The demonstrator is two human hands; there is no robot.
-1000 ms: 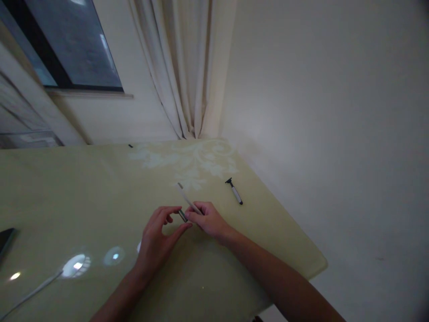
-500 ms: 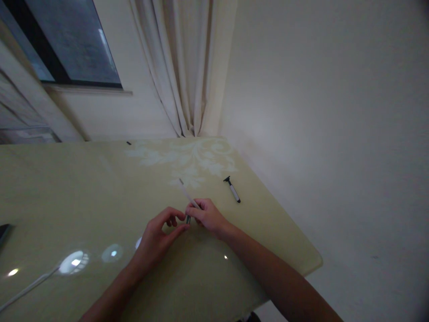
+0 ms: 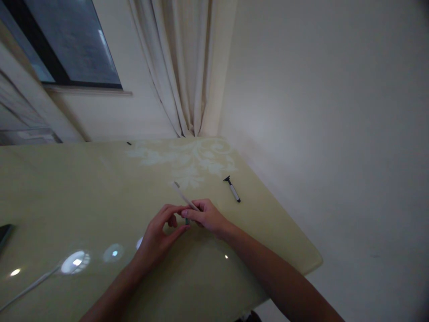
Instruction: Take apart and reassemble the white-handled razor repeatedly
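Note:
Between the thumb and fingers of my left hand (image 3: 164, 228) is a small dark, shiny piece (image 3: 187, 221), too small to name. My right hand (image 3: 208, 218) is closed around a slim white stick that looks like a toothbrush (image 3: 182, 195). Its far end, with a greyish patch, points up and left, away from me. Both hands meet just above the table, the right fingertips touching or nearly touching the small piece. To the right, beyond my right hand, a razor (image 3: 232, 189) with a grey handle and black head lies on the tabletop.
The pale glossy table (image 3: 83, 188) has a white leaf pattern and reflections of lights. A tiny dark object (image 3: 129, 143) lies near its far edge. At the left are a dark flat object (image 3: 5, 233) and a white cable (image 3: 30, 286). A wall (image 3: 318, 134) borders the right side.
The white stick's far end has swung left and slightly down. My right thumb has moved left over the small piece, and the left fingers have come closer to it. The razor stays put.

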